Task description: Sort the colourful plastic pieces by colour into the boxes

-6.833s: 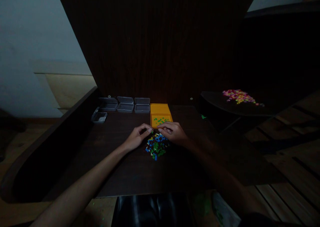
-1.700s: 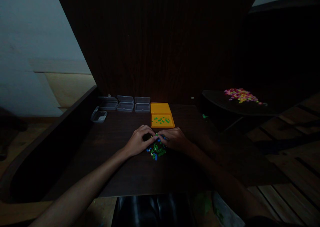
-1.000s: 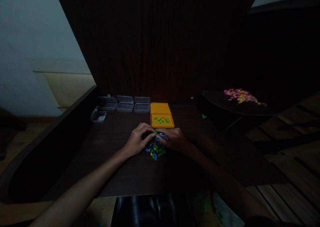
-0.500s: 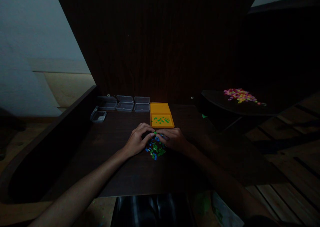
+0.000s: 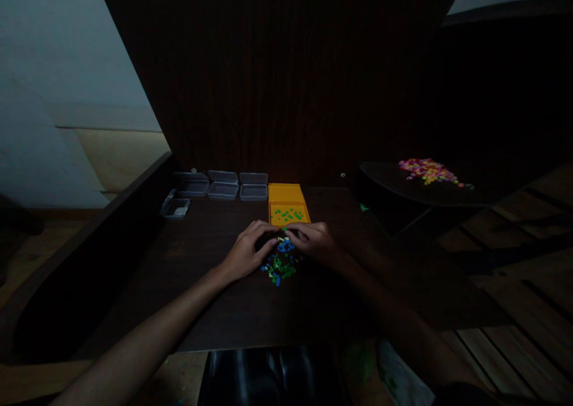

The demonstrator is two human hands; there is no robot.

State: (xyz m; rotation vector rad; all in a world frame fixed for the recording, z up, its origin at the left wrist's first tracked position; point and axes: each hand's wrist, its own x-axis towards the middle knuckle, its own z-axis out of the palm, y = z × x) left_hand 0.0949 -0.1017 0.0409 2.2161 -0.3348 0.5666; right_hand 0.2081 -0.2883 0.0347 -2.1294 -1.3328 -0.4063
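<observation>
A loose pile of small green, blue and pale plastic building bricks (image 5: 282, 267) lies on the dark table between my hands. My left hand (image 5: 249, 248) rests at the pile's left side, its thumb and fingers curved but apart, with nothing visible between them. On the other side, my right hand (image 5: 319, 242) is closed, and a small green brick (image 5: 283, 229) shows at its fingertips, close to the front of the yellow box. That yellow box (image 5: 270, 222) stands open just beyond the hands, with several green bricks spread in its tray.
Several clear plastic cases (image 5: 253, 192) stand with lids raised along the back, left of the yellow box. A smaller clear case (image 5: 175, 209) sits in front of them. Colourful small pieces (image 5: 430, 172) are heaped on a side shelf (image 5: 380, 173) at right. A dark side panel (image 5: 89, 257) borders the left.
My hands have drawn apart at the fingertips. The right hand has moved slightly forward with the green brick, toward the yellow box, and more of the pile shows.
</observation>
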